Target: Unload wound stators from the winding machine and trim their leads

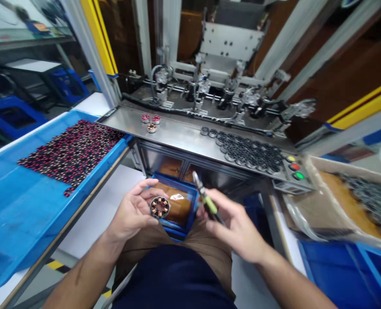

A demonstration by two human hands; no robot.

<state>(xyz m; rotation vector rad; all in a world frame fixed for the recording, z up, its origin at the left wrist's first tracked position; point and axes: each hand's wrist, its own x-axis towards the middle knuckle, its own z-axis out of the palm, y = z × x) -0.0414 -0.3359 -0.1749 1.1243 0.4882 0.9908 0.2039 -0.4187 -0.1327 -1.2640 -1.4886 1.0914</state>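
Observation:
Between the thumb and fingers of my left hand [133,211] is a wound motor stator [160,207], a dark ring with copper coils facing up. My right hand [231,221] grips a pair of pliers or cutters [209,201] with green-and-black handles; the metal tip points up and away from me. The tool and the stator are apart, both held above my lap. Three stators with red and copper coils [152,127] stand on the left part of the metal ledge. Many black rings [250,151] are grouped on its right part.
On the left, a blue tray [26,199] holds rows of coiled stators. Behind the metal ledge [180,139] stands a machine with several small fixtures [206,88]. Yellow, red and green buttons [294,166] sit at its right end. A lined box of dark parts [367,206] is at right.

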